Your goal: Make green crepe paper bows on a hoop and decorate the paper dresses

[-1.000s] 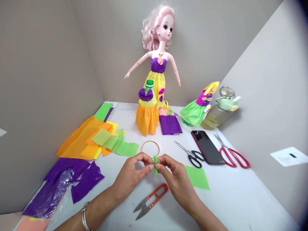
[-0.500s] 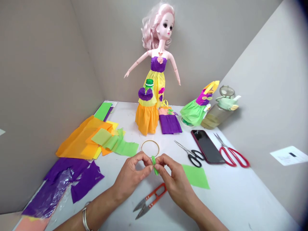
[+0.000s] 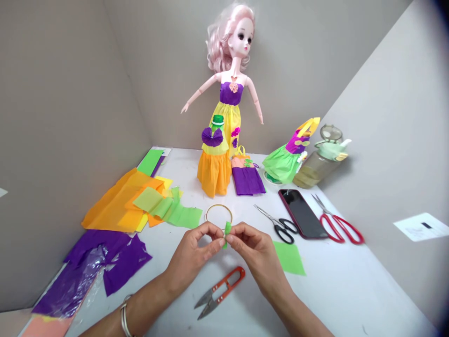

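Green crepe paper scrap (image 3: 228,228) pinched at the centre of the view, above the white tabletop (image 3: 326,299); left hand (image 3: 191,257) and right hand (image 3: 257,248) both closed to a thumb-and-forefinger pinch, remaining fingers curled, fingertips nearly meeting on the paper. Gold hoop (image 3: 218,207) just behind, its lower edge hidden by the fingers, contact with the paper impossible to tell. Short, close grip on soft crepe judged sound, with light pressure best against tearing and both hands kept close together for steadiness. Orange-handled thread snips (image 3: 219,292) lying near, below the hands; green crepe square (image 3: 289,257) just beside the right hand; black-handled scissors (image 3: 278,228), red-handled scissors (image 3: 338,229) and phone (image 3: 301,214) placed further right. Dressed doll (image 3: 224,117) upright, well beyond.
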Motion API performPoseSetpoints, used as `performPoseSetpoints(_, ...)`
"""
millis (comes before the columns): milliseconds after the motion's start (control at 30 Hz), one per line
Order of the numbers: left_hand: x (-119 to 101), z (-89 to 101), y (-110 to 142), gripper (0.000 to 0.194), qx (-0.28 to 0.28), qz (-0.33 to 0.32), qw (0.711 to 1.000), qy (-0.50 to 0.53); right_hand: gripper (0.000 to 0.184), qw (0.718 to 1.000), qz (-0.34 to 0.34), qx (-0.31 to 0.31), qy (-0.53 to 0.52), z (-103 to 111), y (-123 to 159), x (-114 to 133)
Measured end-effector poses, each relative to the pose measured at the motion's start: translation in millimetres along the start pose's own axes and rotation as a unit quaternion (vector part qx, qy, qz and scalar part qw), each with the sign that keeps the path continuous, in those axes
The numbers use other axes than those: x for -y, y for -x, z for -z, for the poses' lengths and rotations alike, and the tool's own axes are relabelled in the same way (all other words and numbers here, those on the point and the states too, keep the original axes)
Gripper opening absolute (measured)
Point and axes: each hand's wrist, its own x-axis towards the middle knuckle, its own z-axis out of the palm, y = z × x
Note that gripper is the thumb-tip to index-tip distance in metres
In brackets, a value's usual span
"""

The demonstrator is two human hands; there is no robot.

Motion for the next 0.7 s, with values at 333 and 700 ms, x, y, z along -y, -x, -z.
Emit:
performPoseSetpoints(333, -0.7, 1.4, 0.6, 0.021, 0.012, -0.012, 1.0, -0.003, 0.025, 0.999, -0.017, 0.029, -0.016, 0.7, -0.3, 3.6)
performPoseSetpoints(700, -1.5, 2.4, 0.4, 0.016, 0.006, -0.007, 1.0, 0.01, 0.023, 0.999, -0.027, 0.014, -0.029, -0.1, -1.0, -0.3)
